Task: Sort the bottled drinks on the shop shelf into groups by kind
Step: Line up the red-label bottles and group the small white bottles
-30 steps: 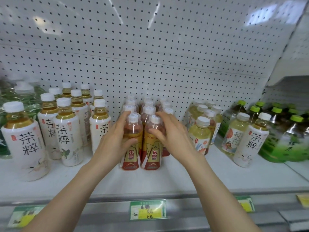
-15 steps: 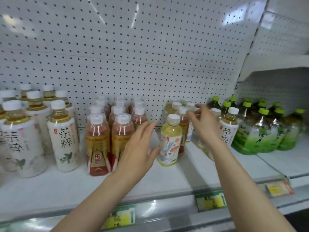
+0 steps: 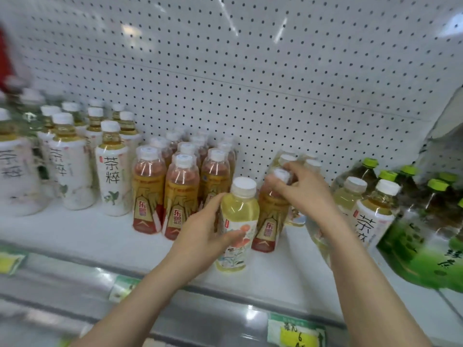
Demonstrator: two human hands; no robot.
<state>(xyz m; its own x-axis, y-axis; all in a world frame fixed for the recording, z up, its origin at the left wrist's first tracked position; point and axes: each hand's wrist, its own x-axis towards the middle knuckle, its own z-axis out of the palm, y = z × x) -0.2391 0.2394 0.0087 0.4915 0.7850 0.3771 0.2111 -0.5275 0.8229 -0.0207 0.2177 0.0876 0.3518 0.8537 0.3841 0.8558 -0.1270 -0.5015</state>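
My left hand [image 3: 205, 236] grips a pale yellow bottle with a flowered label [image 3: 238, 221] standing near the shelf's front. Just right of it, my right hand [image 3: 304, 189] pinches the white-capped neck of a red-and-gold labelled bottle [image 3: 269, 221]. A block of the same red-and-gold bottles [image 3: 180, 186] stands to the left. Behind my right hand are more pale yellow bottles [image 3: 310, 164], partly hidden.
White-labelled tea bottles [image 3: 111, 171] fill the left of the white shelf [image 3: 75, 234]; two more [image 3: 370, 211] stand right of my right arm. Green-capped bottles [image 3: 426, 221] crowd the far right. A pegboard wall [image 3: 250, 83] backs the shelf; price tags [image 3: 297, 333] line its front rail.
Both hands left the red-and-gold block and moved right. My left hand took hold of the pale yellow bottle; my right hand took the stray red-and-gold bottle by its neck.
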